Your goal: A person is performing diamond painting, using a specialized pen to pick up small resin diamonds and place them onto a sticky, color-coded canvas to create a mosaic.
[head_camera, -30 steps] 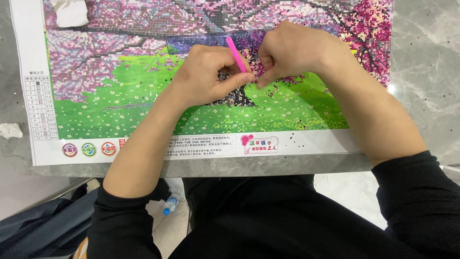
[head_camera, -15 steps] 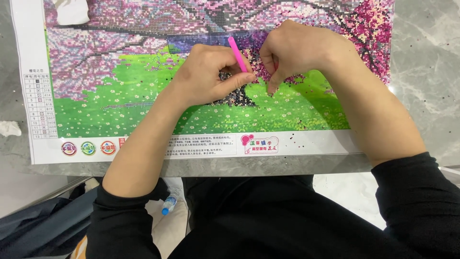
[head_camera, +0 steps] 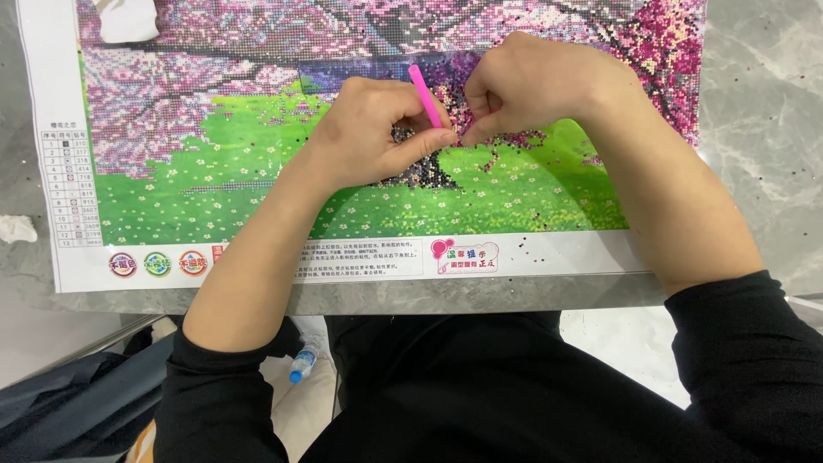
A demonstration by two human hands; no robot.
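Observation:
A diamond-painting canvas (head_camera: pixel 214 189) with pink blossom trees and green grass lies flat on a grey marble table (head_camera: pixel 763 129). My left hand (head_camera: pixel 369 133) rests on the canvas and grips a pink drill pen (head_camera: pixel 423 94), tip down near a dark tree trunk of loose-looking beads (head_camera: pixel 424 171). My right hand (head_camera: pixel 531 86) sits just to the right of the pen, its fingers curled and pinched together over the purple and pink beads; I cannot see anything between the fingertips.
A crumpled white tissue (head_camera: pixel 124 21) lies on the canvas at the top left, another white scrap (head_camera: pixel 17 227) on the table at the left. Loose beads are scattered on the table at the right. A water bottle (head_camera: pixel 304 360) lies on the floor below the table edge.
My right hand's fingers, stretched down onto the canvas half a second ago, have drawn back up into a pinch beside the pen. My left hand and the pen stay put.

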